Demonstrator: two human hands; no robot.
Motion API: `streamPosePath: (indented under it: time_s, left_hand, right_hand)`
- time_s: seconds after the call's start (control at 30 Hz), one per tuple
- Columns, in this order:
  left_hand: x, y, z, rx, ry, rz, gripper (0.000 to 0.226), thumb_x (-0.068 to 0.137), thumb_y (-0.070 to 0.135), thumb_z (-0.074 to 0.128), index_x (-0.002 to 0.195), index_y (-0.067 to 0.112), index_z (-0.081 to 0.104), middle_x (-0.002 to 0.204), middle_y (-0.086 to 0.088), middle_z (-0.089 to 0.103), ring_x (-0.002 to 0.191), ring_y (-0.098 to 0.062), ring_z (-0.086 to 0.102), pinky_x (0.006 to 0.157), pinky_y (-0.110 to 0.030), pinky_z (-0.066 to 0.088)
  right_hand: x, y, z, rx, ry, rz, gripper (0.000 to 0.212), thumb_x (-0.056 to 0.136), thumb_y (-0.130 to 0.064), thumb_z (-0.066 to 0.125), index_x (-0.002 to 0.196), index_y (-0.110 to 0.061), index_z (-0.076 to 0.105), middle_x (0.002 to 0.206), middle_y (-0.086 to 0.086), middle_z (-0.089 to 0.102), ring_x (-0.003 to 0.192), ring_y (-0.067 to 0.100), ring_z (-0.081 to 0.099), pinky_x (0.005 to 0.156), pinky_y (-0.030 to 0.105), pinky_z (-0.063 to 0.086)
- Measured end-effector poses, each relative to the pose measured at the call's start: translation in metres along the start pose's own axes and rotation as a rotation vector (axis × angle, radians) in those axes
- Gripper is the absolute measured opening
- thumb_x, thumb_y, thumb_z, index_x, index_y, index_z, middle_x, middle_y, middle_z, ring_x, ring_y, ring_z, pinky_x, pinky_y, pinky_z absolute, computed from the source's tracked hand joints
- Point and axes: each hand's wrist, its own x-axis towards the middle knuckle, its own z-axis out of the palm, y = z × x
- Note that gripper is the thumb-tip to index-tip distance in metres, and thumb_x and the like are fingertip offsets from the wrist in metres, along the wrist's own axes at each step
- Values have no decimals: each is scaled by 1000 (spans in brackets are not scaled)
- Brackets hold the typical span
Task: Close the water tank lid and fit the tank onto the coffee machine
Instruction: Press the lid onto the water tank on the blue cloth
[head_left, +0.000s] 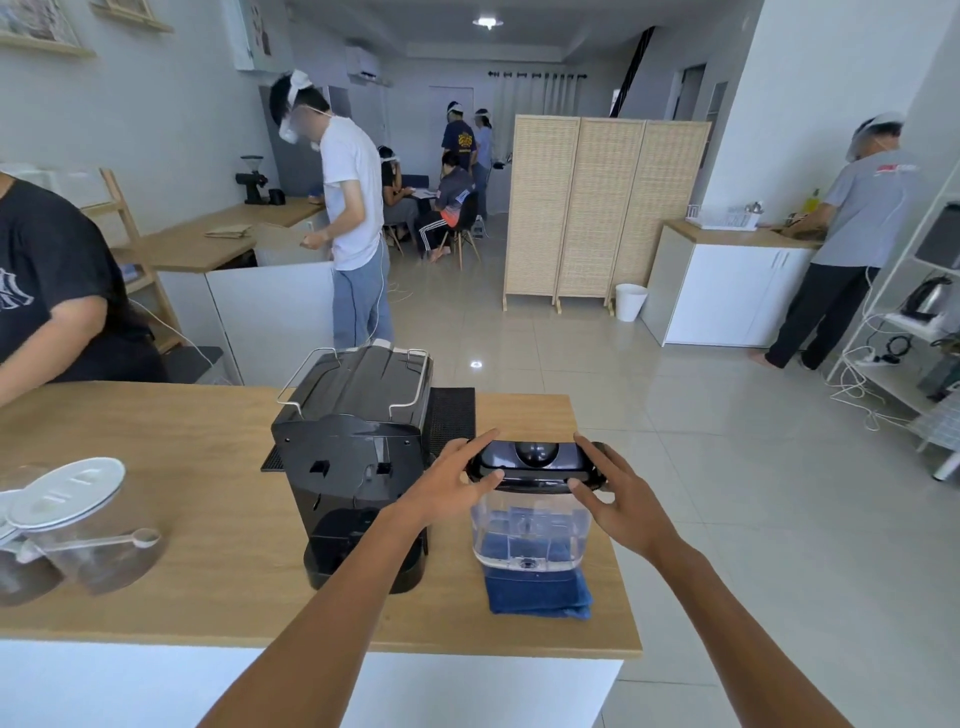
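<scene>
A clear plastic water tank (530, 530) stands upright on a folded blue cloth (540, 595) near the counter's right end. Its black lid (535, 462) lies flat on top of the tank. My left hand (452, 480) rests on the lid's left end, thumb on the front edge and fingers spread over the top. My right hand (618, 493) holds the lid's right end the same way. The black coffee machine (358, 457) stands just left of the tank, its back facing me, with the empty tank bay showing.
The wooden counter (208, 571) carries clear lidded jars (67, 525) with a scoop at the left and a black mat (452, 415) behind the machine. A person in a black shirt (57, 291) leans in at far left. The counter edge drops off right of the tank.
</scene>
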Motion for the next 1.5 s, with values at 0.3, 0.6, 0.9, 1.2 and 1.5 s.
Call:
streamPosePath:
  time_s: [0.3, 0.6, 0.9, 1.2, 1.5]
  left_hand:
    - [-4, 5, 6, 179, 52, -5, 57, 100, 63, 36, 153, 61, 14, 155, -5, 33, 124, -25, 55, 106, -39, 42]
    - [-9, -4, 15, 118, 136, 86, 54, 87, 79, 37, 136, 81, 16, 167, -6, 23, 155, -21, 17, 108, -38, 30]
    - [-7, -14, 16, 199, 162, 107, 57, 83, 87, 33, 137, 81, 16, 167, -7, 25, 155, -23, 20, 113, -55, 31]
    - [0, -20, 16, 180, 186, 163, 52, 80, 88, 32, 129, 85, 14, 118, 8, 55, 104, -5, 56, 87, -25, 48]
    - [-5, -17, 19, 143, 192, 144, 65, 83, 84, 41, 143, 72, 20, 120, 7, 61, 108, -5, 55, 95, -28, 49]
  right_hand:
    - [7, -2, -5, -73, -44, 11, 57, 100, -54, 43, 155, -45, 31, 118, -15, 54, 70, 0, 63, 70, 17, 49]
    - [16, -5, -10, -215, -109, 37, 61, 100, -57, 33, 158, -43, 20, 126, -2, 53, 88, 12, 62, 78, 26, 53]
    - [19, -11, -13, -196, -116, 42, 57, 104, -50, 33, 159, -39, 24, 119, 2, 58, 86, 15, 63, 79, 26, 51]
    - [3, -2, -8, 4, -87, 117, 57, 98, -45, 57, 152, -47, 37, 114, -6, 57, 81, 18, 69, 83, 41, 59]
    - [2, 3, 6, 61, -44, 116, 59, 97, -46, 57, 151, -50, 34, 121, -1, 57, 64, 8, 72, 76, 24, 59]
